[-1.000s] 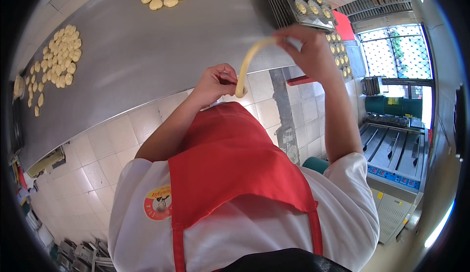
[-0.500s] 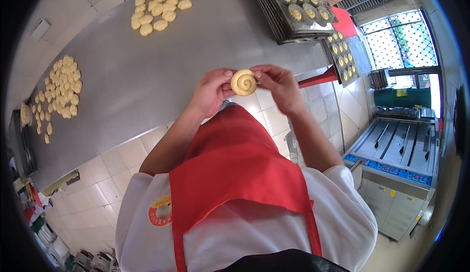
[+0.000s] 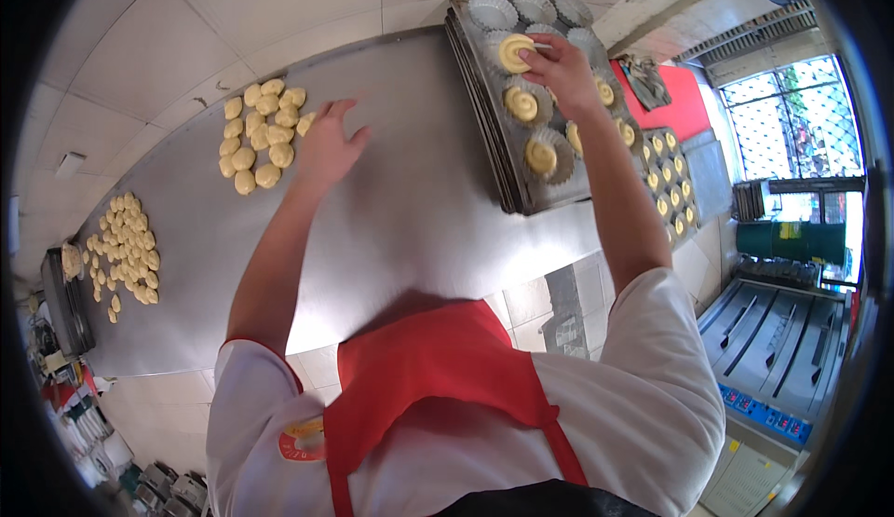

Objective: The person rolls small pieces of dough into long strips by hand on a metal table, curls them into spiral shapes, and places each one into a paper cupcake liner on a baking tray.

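Observation:
My right hand pinches a spiral dough coil over the fluted metal tins on a stacked baking tray. Some tins below it hold similar coils. My left hand has its fingers apart, reaching over the steel table beside a group of pale dough pieces; a piece near its fingertips is partly hidden. A denser cluster of dough pieces lies farther left on the table.
A second tray of small coils sits beside the stack, near a red surface with a cloth. A steel machine with blue control panel and a green barrel stand at right. Dark pans edge the table at left.
A dough strand has become a spiral, carried by my right hand up and right over the tins. My left hand let go of it and moved up-left toward the dough pieces.

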Motion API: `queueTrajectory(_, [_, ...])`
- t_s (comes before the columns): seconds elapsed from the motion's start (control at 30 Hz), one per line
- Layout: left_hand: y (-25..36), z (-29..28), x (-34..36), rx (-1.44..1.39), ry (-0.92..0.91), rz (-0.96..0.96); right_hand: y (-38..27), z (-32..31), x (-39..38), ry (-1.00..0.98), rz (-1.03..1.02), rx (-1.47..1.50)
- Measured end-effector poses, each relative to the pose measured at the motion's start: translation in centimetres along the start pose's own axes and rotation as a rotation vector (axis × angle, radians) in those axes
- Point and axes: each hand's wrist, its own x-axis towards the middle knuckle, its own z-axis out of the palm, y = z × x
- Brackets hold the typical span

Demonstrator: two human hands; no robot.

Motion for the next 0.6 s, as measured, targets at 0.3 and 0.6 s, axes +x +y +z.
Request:
queueTrajectory(0.3, [-10.8, 2.0, 3.6, 0.736, -0.35, -0.08, -0.6, 2.1, 4.2, -0.012, -0.342, -1.204])
queueTrajectory(0.6, [3.9, 2.8, -8.7, -0.949, -0.05, -0.164, 4.0, 17.9, -18.1, 0.011, -0.284, -0.15])
